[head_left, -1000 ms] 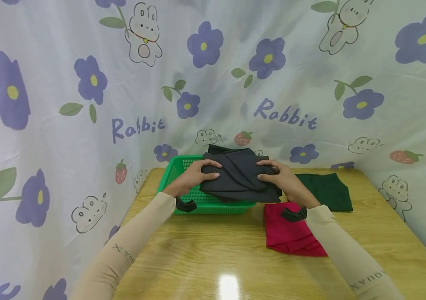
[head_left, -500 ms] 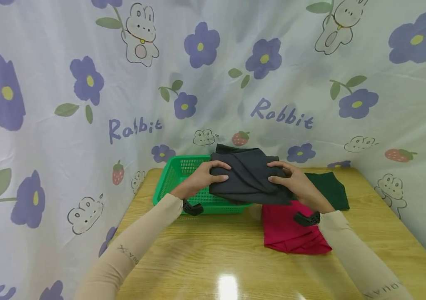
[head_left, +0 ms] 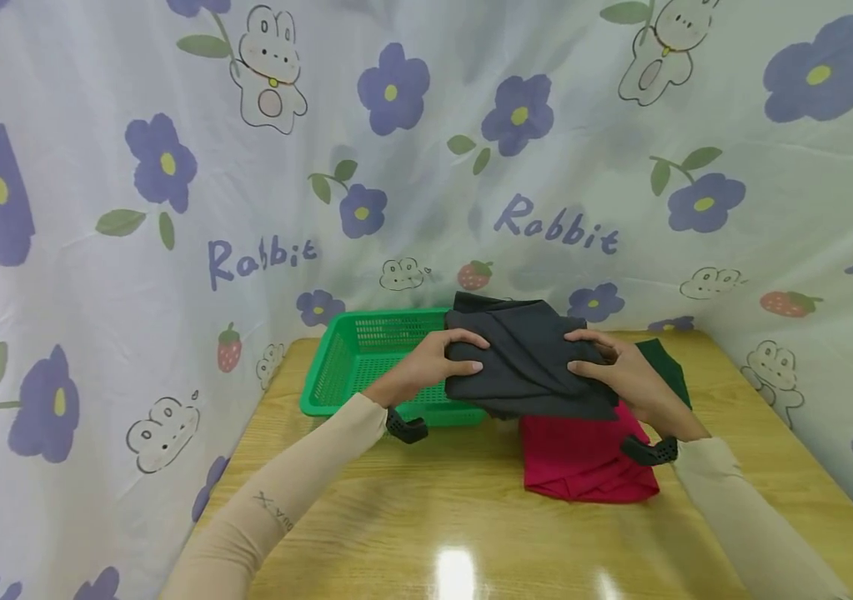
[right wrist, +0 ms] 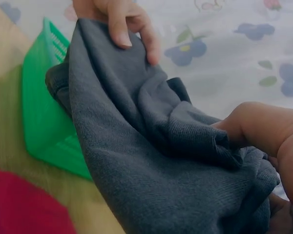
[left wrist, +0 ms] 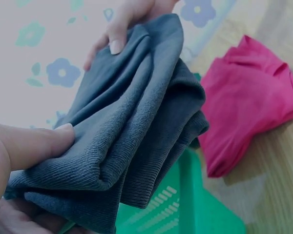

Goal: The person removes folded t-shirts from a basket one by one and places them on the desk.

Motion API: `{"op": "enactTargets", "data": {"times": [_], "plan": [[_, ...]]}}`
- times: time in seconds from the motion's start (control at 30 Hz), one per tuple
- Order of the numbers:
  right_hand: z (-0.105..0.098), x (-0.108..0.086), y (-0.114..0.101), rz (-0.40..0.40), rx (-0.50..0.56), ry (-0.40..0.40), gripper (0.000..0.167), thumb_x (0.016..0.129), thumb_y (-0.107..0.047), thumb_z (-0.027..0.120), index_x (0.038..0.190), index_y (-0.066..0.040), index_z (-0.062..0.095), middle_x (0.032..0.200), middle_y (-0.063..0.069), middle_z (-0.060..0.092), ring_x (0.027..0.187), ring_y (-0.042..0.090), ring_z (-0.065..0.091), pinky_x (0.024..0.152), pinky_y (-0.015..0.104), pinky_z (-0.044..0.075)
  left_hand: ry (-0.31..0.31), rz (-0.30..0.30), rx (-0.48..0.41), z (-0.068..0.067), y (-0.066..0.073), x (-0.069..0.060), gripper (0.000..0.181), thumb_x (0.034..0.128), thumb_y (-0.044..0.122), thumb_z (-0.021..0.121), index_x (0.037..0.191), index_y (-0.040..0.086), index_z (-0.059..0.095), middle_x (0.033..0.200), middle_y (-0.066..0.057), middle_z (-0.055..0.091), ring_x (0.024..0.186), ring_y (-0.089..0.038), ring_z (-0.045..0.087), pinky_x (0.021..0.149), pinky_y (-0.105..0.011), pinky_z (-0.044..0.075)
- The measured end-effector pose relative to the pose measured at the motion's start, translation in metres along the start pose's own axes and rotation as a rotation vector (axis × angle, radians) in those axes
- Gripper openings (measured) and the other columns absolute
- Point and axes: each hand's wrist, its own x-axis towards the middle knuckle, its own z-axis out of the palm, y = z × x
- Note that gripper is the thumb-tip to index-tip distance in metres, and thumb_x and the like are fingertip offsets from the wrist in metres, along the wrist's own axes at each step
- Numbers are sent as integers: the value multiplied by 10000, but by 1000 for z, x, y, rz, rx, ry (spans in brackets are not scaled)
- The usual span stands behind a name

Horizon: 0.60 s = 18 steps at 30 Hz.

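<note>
A dark grey folded garment (head_left: pixel 524 354) is held up between both hands, over the right end of the green basket and the red cloth. My left hand (head_left: pixel 429 364) grips its left edge; in the left wrist view the thumb (left wrist: pixel 44 146) lies on top and the fingers curl underneath. My right hand (head_left: pixel 624 375) pinches the opposite edge, its thumb pressed into the folds in the right wrist view. Ribbed edges and several layers show in the garment (left wrist: pixel 112 122). Its underside is hidden in the head view.
The green plastic basket (head_left: pixel 328 367) stands at the back left of the wooden table (head_left: pixel 396 517). A red folded cloth (head_left: pixel 584 467) lies right of it, and a dark green cloth (head_left: pixel 664 367) is partly hidden behind the right arm. A patterned curtain (head_left: pixel 426 175) hangs behind.
Both hands have carried the grey garment to the right, from over the basket to partly above the red cloth. More of the basket's inside now shows. The view has shifted slightly.
</note>
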Motion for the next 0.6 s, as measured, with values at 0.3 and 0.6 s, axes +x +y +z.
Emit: {"op": "enactTargets", "data": {"times": [0.3, 0.6], "plan": [[-19, -24, 7, 7, -42, 46, 572, 972, -272, 755, 1491, -186, 529, 1584, 176, 336, 1149, 183, 611, 857, 371, 588, -27, 25, 22, 26, 4, 10, 315, 978, 174, 738, 1288, 219, 697, 1376, -26, 541, 1068, -234, 659, 853, -371, 581], [-41, -37, 24, -50, -95, 89, 533, 1004, -225, 712, 1498, -172, 519, 1643, 173, 222, 1345, 284, 391, 889, 286, 551, -42, 53, 1, 52, 9, 23, 303, 973, 141, 740, 1266, 211, 710, 1340, 16, 565, 1066, -180, 665, 855, -353, 583]]}}
